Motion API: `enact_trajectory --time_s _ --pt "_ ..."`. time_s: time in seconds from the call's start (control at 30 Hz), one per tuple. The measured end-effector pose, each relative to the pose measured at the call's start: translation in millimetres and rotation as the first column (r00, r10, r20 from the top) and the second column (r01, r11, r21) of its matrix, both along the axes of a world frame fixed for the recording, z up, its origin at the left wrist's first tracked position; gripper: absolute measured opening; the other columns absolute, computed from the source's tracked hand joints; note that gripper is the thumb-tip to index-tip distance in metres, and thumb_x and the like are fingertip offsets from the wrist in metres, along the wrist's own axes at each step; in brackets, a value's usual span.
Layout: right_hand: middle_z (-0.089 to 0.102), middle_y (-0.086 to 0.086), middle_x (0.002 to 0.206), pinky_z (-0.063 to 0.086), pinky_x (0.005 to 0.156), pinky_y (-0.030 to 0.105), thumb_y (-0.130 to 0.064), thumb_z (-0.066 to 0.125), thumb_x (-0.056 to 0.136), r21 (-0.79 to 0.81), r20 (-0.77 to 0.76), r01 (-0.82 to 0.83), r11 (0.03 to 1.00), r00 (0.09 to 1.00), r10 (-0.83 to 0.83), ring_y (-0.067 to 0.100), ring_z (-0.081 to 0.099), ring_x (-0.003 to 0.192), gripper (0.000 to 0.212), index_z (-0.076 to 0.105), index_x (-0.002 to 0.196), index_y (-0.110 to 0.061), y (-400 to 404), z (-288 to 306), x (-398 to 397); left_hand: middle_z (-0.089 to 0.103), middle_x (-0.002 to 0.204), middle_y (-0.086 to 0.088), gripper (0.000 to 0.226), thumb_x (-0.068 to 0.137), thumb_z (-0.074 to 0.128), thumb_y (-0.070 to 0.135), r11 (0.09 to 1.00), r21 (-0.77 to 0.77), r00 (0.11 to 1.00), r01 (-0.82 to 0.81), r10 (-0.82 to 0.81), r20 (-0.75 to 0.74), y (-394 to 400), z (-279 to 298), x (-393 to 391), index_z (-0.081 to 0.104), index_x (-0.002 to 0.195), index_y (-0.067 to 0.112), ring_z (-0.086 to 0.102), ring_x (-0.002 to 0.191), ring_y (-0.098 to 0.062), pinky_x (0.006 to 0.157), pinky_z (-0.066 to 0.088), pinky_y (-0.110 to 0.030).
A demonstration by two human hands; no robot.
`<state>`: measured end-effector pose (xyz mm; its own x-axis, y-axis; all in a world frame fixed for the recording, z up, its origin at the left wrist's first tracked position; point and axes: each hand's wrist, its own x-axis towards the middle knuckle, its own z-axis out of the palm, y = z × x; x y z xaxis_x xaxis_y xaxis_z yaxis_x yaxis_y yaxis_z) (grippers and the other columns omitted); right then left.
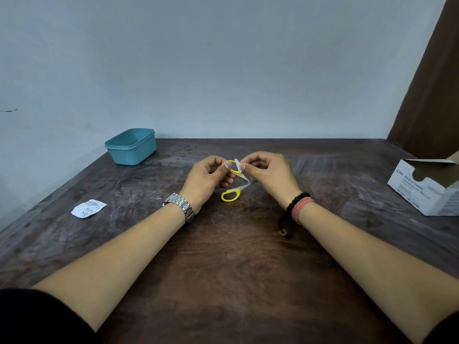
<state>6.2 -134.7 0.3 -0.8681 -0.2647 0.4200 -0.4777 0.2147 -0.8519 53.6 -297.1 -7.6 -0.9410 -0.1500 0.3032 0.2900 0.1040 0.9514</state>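
Small yellow-handled scissors point(231, 194) hang just above the middle of the dark wooden table point(223, 256), their handles spread apart. My left hand point(207, 176) grips the upper handle loop between thumb and fingers. My right hand point(269, 173) pinches a small white pad point(238, 164) against that upper handle. The scissor blades are mostly hidden behind my right hand.
A teal plastic tub point(131, 146) stands at the table's far left corner. A torn white wrapper point(88, 208) lies flat at the left. An opened white cardboard box point(427, 187) sits at the right edge. A wall closes off the table's far side.
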Motion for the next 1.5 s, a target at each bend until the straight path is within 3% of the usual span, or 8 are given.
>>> enact_trajectory --time_s 0.2,0.37,0.47,0.6,0.7,0.9,1.07,1.5 --pt "0.076 -0.001 0.082 0.056 0.082 0.031 -0.033 0.079 0.076 0.036 0.068 -0.079 0.996 0.995 0.076 0.009 0.071 0.081 0.019 0.077 0.088 -0.018 2 1 -1 0.068 0.076 -0.009 0.011 0.093 0.06 0.016 0.998 -0.066 0.999 0.016 -0.018 -0.032 -1 -2 0 0.063 0.094 0.006 0.063 0.061 -0.011 0.059 0.052 -0.02" --pt "0.07 0.0 0.074 0.046 0.059 0.014 -0.022 0.076 0.081 -0.027 0.232 -0.22 0.975 0.947 0.221 0.003 0.059 0.06 0.013 0.073 0.082 -0.009 1 11 6 0.066 0.066 -0.004 0.015 0.088 0.066 0.014 0.994 -0.075 0.995 -0.076 0.071 -0.074 0 1 -1 0.059 0.1 0.006 0.061 0.056 -0.01 0.056 0.05 -0.02" --pt "0.069 -0.003 0.074 0.04 0.055 0.015 -0.024 0.073 0.083 -0.012 0.275 -0.234 0.972 0.934 0.228 0.003 0.056 0.061 0.012 0.073 0.083 -0.012 0 10 8 0.066 0.07 -0.004 0.009 0.09 0.064 0.016 0.994 -0.071 0.994 -0.08 0.074 -0.079 -1 1 0 0.062 0.096 0.01 0.06 0.057 -0.01 0.058 0.05 -0.023" --pt "0.064 0.0 0.079 0.04 0.054 0.016 -0.018 0.065 0.089 -0.281 0.4 -0.193 0.94 0.867 0.297 0.007 0.054 0.066 0.007 0.069 0.09 -0.012 0 10 5 0.07 0.093 -0.007 0.024 0.092 0.061 0.029 0.988 -0.153 0.998 -0.001 -0.009 -0.065 -1 1 1 0.063 0.115 0.025 0.066 0.074 -0.015 0.067 0.052 -0.034" --pt "0.06 -0.002 0.075 0.04 0.052 0.015 -0.013 0.06 0.092 -0.494 0.471 -0.083 0.865 0.811 0.347 0.007 0.052 0.065 0.004 0.065 0.091 -0.013 3 13 2 0.067 0.101 0.0 0.038 0.086 0.068 0.034 0.983 -0.175 0.998 -0.047 0.039 -0.049 -2 -1 -1 0.057 0.122 0.029 0.066 0.088 -0.016 0.072 0.055 -0.029" --pt "0.065 -0.006 0.069 0.046 0.052 0.015 -0.011 0.058 0.093 -0.596 0.489 -0.046 0.802 0.771 0.408 0.005 0.057 0.063 0.007 0.064 0.094 -0.013 4 10 0 0.072 0.091 -0.001 0.025 0.085 0.071 0.023 0.949 -0.315 0.998 0.028 -0.044 -0.044 1 -5 -3 0.067 0.109 0.019 0.066 0.083 -0.011 0.08 0.05 -0.021" --pt "0.068 -0.009 0.069 0.045 0.057 0.015 -0.014 0.062 0.09 -0.582 0.444 -0.068 0.81 0.808 0.386 0.004 0.058 0.064 0.004 0.066 0.091 -0.016 4 10 -1 0.067 0.073 0.005 0.024 0.09 0.064 0.021 0.926 -0.376 0.997 0.033 -0.056 -0.051 3 -6 -3 0.067 0.113 0.013 0.059 0.062 -0.007 0.057 0.044 -0.018" --pt "0.071 -0.003 0.069 0.05 0.058 0.015 -0.006 0.063 0.088 -0.671 0.434 -0.001 0.741 0.81 0.395 0.004 0.06 0.06 0.006 0.066 0.09 -0.012 11 13 -6 0.051 0.052 0.013 0.019 0.094 0.059 0.027 0.891 -0.453 0.996 0.023 -0.057 -0.063 5 -3 2 0.072 0.108 0.026 0.042 0.05 -0.004 0.054 0.037 -0.022"
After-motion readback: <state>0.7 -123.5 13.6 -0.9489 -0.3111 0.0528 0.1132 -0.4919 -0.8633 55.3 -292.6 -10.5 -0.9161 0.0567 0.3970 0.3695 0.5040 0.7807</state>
